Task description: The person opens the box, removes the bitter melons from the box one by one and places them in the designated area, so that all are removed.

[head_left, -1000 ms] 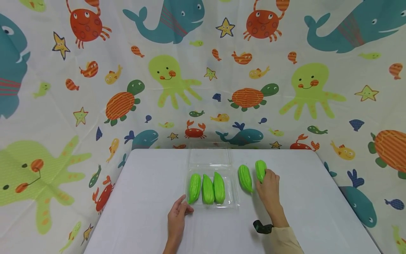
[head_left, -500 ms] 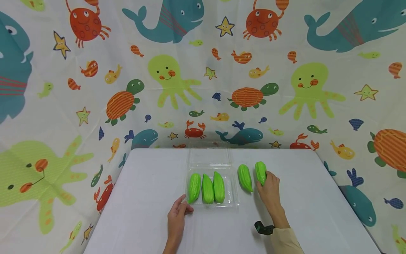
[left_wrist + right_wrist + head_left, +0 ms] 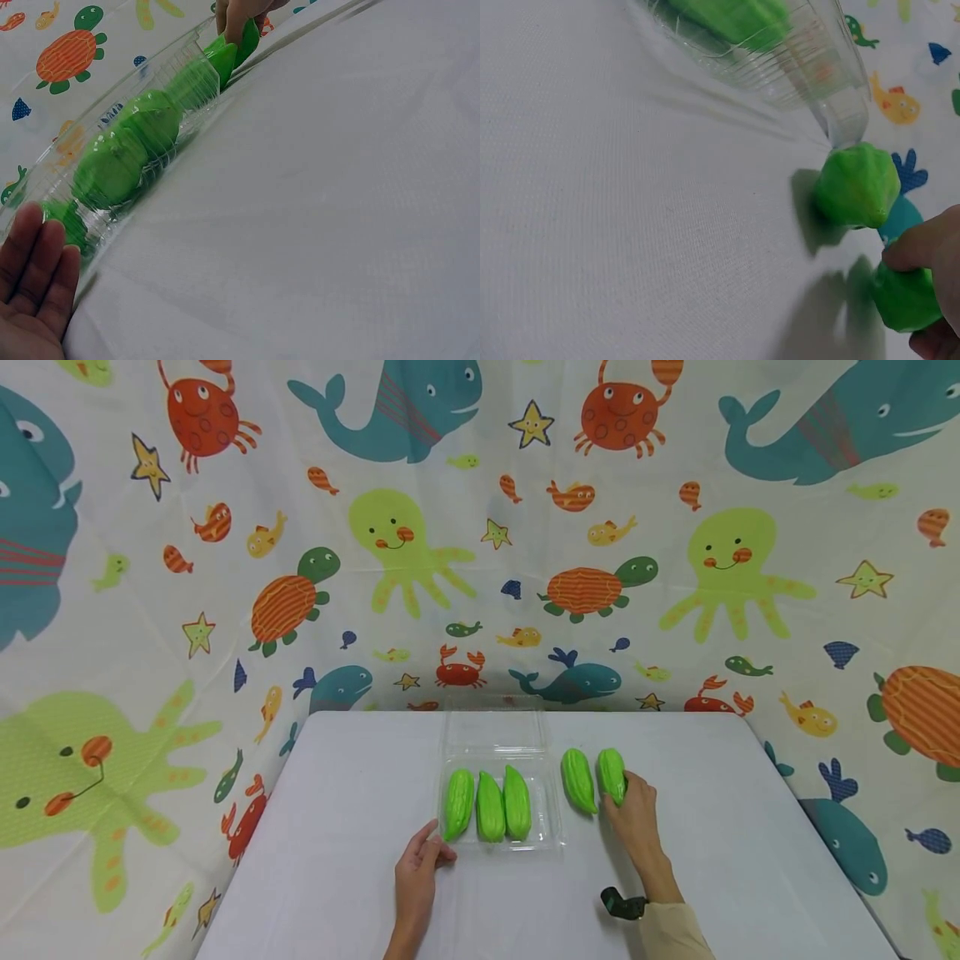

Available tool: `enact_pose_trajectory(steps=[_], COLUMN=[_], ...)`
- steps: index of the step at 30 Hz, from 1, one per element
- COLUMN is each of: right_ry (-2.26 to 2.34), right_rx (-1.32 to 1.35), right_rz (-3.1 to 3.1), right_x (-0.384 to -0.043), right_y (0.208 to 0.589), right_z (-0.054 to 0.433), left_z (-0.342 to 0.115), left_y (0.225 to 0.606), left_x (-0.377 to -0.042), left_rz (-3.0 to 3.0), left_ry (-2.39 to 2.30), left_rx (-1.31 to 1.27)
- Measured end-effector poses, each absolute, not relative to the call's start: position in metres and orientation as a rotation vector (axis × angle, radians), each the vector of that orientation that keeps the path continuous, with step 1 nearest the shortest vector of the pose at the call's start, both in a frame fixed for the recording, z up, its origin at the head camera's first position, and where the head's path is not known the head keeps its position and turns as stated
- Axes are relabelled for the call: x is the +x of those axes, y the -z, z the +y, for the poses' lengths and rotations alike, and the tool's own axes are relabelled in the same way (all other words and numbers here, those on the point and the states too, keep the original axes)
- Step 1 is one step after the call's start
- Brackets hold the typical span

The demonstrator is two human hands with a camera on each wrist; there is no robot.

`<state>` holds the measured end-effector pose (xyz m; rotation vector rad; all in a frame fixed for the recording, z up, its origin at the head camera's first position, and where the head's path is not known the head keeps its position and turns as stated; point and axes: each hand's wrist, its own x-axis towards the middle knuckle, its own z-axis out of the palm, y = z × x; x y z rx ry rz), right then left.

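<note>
My right hand (image 3: 633,814) pinches the near end of a bright green bitter melon (image 3: 611,771) between thumb and fingers. In the right wrist view, the thumb lies on top of this held melon (image 3: 906,296). Just left of it, a second bitter melon (image 3: 577,779) lies on the table. Three more bitter melons (image 3: 491,807) sit side by side in a clear plastic clamshell box (image 3: 551,802). My left hand (image 3: 417,872) is at the box's front left corner. Its fingers (image 3: 49,262) extend fairly straight beside the clear wall in the left wrist view.
The box's transparent lid (image 3: 495,731) is folded back toward the table's far edge. A white cloth covers the table (image 3: 337,793). Behind it hangs a curtain (image 3: 480,585) printed with sea animals. A black wrist device (image 3: 624,903) sits by the right cuff.
My right hand has drawn the held bitter melon slightly toward me and left, closer to the loose one. The left hand and the box stay in place.
</note>
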<state>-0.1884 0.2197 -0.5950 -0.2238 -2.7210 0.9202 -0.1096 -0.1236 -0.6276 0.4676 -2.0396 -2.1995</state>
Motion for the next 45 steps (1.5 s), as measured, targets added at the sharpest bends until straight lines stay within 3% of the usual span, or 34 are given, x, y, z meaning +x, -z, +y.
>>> enact_pose_trajectory(steps=[45], right_ry=[-0.998], right_rx=[-0.274], right_rz=[-2.762], right_x=[-0.1882], right_y=[0.5962], right_z=[0.2272], left_z=[-0.1206], left_y=[0.6333], left_x=[-0.1075], left_rz=[-2.052], left_ry=[2.186], left_rx=[0.458])
